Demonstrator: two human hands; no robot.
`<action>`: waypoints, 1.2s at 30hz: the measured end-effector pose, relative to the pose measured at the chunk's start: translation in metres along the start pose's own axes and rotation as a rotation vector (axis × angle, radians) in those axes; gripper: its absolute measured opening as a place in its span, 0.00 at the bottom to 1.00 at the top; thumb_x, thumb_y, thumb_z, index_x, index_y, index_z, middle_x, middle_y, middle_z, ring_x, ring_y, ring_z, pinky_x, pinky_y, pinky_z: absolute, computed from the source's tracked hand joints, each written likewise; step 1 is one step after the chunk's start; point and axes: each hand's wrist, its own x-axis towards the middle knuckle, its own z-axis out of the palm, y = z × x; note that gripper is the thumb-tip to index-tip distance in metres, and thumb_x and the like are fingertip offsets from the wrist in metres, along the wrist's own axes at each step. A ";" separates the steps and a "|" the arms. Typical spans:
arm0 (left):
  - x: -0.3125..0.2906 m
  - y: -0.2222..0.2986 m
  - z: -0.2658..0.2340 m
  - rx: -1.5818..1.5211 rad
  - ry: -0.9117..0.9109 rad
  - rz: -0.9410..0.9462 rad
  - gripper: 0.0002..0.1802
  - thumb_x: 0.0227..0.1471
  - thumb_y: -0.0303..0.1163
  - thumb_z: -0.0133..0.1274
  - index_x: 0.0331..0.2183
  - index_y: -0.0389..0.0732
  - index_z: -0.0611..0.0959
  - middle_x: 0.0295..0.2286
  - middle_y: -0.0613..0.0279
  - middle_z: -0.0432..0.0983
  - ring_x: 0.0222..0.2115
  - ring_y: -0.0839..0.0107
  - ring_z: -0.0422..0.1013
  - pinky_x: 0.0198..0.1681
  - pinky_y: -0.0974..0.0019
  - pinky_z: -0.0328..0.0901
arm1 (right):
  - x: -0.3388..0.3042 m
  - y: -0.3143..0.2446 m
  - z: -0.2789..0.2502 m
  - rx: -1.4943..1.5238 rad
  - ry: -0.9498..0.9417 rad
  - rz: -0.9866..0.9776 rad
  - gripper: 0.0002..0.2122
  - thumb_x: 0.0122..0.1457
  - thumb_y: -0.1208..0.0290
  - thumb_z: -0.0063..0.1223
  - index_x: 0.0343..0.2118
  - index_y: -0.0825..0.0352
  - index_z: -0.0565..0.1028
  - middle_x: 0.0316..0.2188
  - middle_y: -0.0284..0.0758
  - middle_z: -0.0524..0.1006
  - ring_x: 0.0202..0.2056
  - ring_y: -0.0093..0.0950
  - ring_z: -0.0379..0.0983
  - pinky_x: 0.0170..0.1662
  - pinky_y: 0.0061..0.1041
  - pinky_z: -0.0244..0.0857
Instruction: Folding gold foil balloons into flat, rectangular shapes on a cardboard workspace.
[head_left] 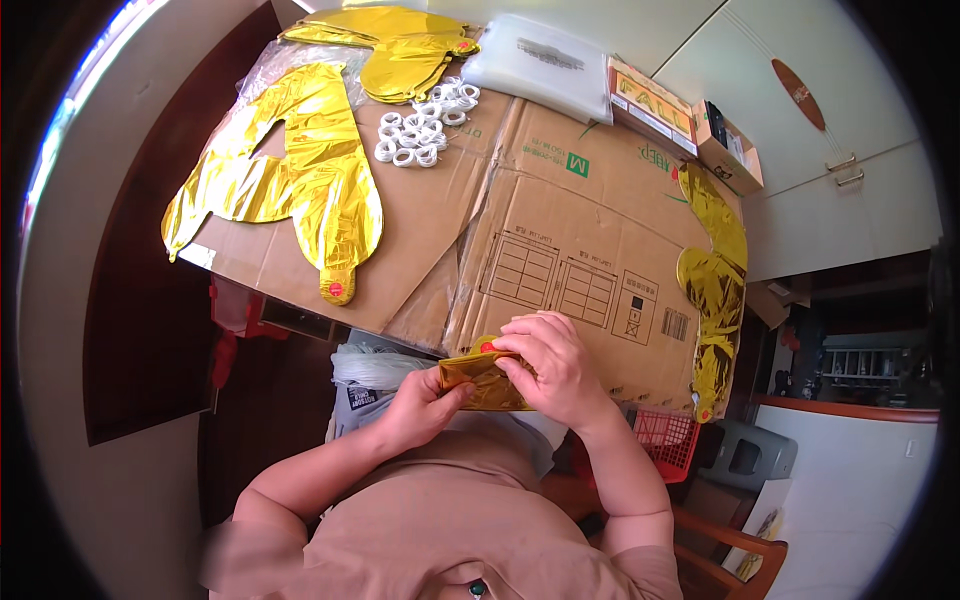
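Observation:
Close to my body, at the near edge of the cardboard-covered table [420, 290], I hold a folded gold foil balloon [485, 385]. My left hand [418, 408] pinches its left end between thumb and fingers. My right hand [555, 370] grips the right part, its fingers beside a red spot on the foil. A flat gold foil balloon shaped like a letter A [330, 180] lies at the left, with a red dot on its near tab. Beyond it rest several stacked gold foil balloons [405, 60]. Another gold balloon [715, 285] lies along the right edge.
Several small coils of white string [425, 125] sit at the far middle. Behind them are a stack of clear plastic bags [540, 65], a box [650, 105] and a small open carton [728, 150]. A red basket [665, 445] stands below the table's right side.

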 end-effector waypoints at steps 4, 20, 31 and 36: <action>-0.002 0.001 -0.003 0.094 0.011 0.025 0.11 0.64 0.25 0.53 0.45 0.32 0.83 0.34 0.68 0.82 0.35 0.84 0.71 0.42 0.72 0.69 | 0.007 0.001 -0.002 0.052 -0.109 0.016 0.10 0.52 0.71 0.65 0.37 0.62 0.78 0.35 0.34 0.75 0.40 0.35 0.72 0.50 0.36 0.61; 0.002 0.039 0.000 0.405 -0.041 0.056 0.12 0.62 0.27 0.53 0.46 0.38 0.82 0.24 0.57 0.77 0.25 0.81 0.67 0.32 0.69 0.68 | 0.022 0.008 -0.031 0.230 -0.498 0.218 0.08 0.55 0.67 0.59 0.33 0.65 0.77 0.30 0.37 0.75 0.37 0.36 0.73 0.49 0.34 0.62; 0.041 0.064 0.004 0.031 -0.117 -0.036 0.13 0.64 0.27 0.52 0.48 0.34 0.80 0.34 0.68 0.80 0.34 0.83 0.70 0.40 0.73 0.69 | 0.041 0.037 -0.048 0.486 -0.601 0.553 0.08 0.56 0.71 0.64 0.35 0.70 0.80 0.25 0.31 0.79 0.29 0.19 0.73 0.34 0.24 0.66; 0.087 0.067 0.007 0.096 -0.069 0.040 0.14 0.62 0.31 0.55 0.46 0.32 0.81 0.32 0.64 0.81 0.33 0.84 0.70 0.36 0.71 0.69 | 0.059 0.071 -0.053 0.628 -0.545 0.644 0.08 0.58 0.68 0.64 0.34 0.69 0.81 0.25 0.22 0.76 0.28 0.12 0.66 0.31 0.20 0.62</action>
